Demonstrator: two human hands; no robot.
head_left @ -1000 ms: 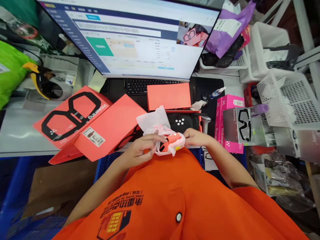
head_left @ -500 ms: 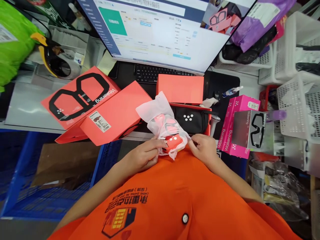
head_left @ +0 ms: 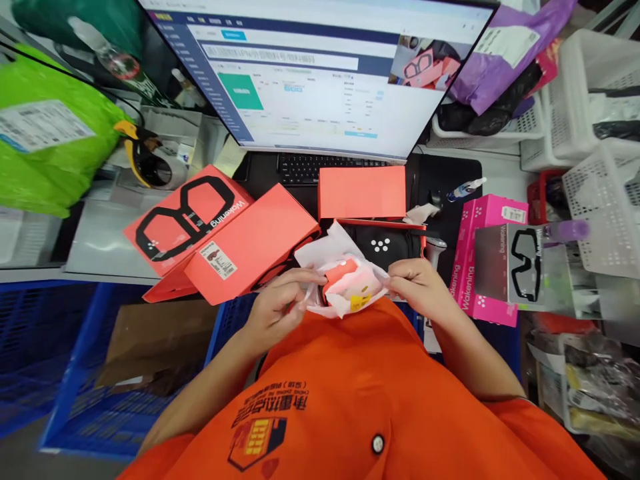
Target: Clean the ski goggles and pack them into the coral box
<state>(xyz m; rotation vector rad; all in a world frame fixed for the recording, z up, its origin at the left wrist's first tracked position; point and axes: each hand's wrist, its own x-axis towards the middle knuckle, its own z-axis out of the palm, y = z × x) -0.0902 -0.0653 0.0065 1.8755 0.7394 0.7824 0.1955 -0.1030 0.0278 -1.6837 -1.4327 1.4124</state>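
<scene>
A thin white translucent bag (head_left: pixel 327 248) is held in front of my shirt. Inside it lies a red item with white dots (head_left: pixel 343 268); its kind is partly hidden by the bag, and a yellow label (head_left: pixel 360 302) shows at the lower edge. My right hand (head_left: pixel 420 288) pinches the bag's right edge between thumb and fingers. On the other side, my left hand (head_left: pixel 283 303) has its fingers stretched out and thumb apart, the index fingertip touching the bag's mouth beside the red item. Just behind the bag, a black pouch with white dots (head_left: pixel 395 248) sits in an opened red box (head_left: pixel 424 241).
Red Wakening boxes (head_left: pixel 260 233) lie at left, and a red box lid (head_left: pixel 363 193) stands behind the bag. Beyond are a keyboard (head_left: pixel 305 168) and a monitor (head_left: pixel 300 120). Pink boxes (head_left: pixel 495 250) and white baskets (head_left: pixel 597 207) are at right; a blue crate (head_left: pixel 95 400) stands below left.
My left fingers have loosened from a pinch and stretched out. The bag has turned, so its yellow label now shows. The view has shifted, taking in more at the left.
</scene>
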